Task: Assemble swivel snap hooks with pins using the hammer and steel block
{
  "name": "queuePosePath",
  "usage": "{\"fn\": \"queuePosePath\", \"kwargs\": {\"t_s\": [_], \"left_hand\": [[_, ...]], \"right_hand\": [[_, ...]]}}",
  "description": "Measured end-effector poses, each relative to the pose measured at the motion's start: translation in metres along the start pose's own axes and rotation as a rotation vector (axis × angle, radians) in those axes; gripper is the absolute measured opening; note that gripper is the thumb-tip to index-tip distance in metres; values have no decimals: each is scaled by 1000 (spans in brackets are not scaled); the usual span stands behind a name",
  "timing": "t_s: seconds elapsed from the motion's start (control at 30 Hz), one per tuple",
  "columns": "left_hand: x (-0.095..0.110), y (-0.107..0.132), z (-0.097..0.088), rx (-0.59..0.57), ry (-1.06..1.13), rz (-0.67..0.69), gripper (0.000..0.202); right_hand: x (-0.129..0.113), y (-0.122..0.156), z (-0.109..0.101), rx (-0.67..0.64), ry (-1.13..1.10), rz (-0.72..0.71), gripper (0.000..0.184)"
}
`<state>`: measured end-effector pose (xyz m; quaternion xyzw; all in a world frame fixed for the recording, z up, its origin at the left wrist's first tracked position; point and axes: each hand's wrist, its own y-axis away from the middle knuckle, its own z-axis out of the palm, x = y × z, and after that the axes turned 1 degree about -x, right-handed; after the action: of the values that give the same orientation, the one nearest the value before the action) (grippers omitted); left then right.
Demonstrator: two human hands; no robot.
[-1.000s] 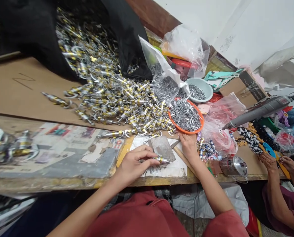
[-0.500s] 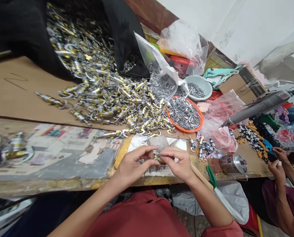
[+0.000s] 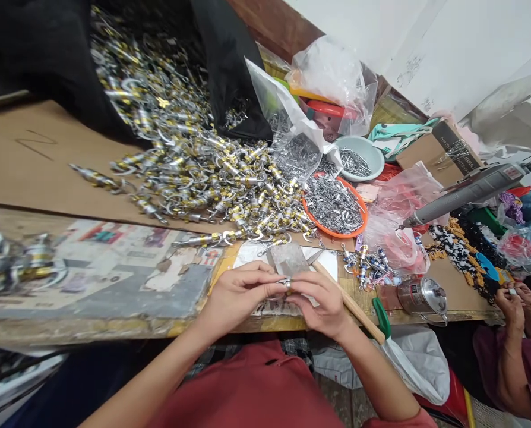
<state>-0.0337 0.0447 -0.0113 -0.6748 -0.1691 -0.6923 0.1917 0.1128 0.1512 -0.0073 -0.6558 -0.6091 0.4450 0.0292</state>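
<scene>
My left hand and my right hand meet at the table's near edge, both pinched on one small silver and gold metal clasp. Just beyond them lies a grey metal block on white paper. A wooden-handled tool lies under my right wrist. A big heap of the same clasps spills from a black bag across the cardboard behind.
An orange bowl of small metal parts, a pale bowl and plastic bags stand at the back right. A rotary tool, a small steel pot and another person's hands are at the right.
My right hand came back from near the orange bowl and joined my left hand on the clasp. Both hands drew slightly nearer to me.
</scene>
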Motion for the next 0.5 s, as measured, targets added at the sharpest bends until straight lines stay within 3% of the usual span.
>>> {"fn": "queuePosePath", "kwargs": {"t_s": [0.07, 0.17, 0.33, 0.5], "left_hand": [[1, 0, -1, -14, -9, -8, 9], [5, 1, -2, -40, -69, 35, 8], [11, 1, -3, -51, -210, 192, 11], [11, 2, -4, -84, -249, 205, 14]], "right_hand": [[5, 5, -2, -29, 110, -174, 26], [8, 4, -6, -41, 197, -325, 26], [5, -6, -12, -91, 246, -440, 24], [3, -8, -16, -135, 271, -465, 24]]}}
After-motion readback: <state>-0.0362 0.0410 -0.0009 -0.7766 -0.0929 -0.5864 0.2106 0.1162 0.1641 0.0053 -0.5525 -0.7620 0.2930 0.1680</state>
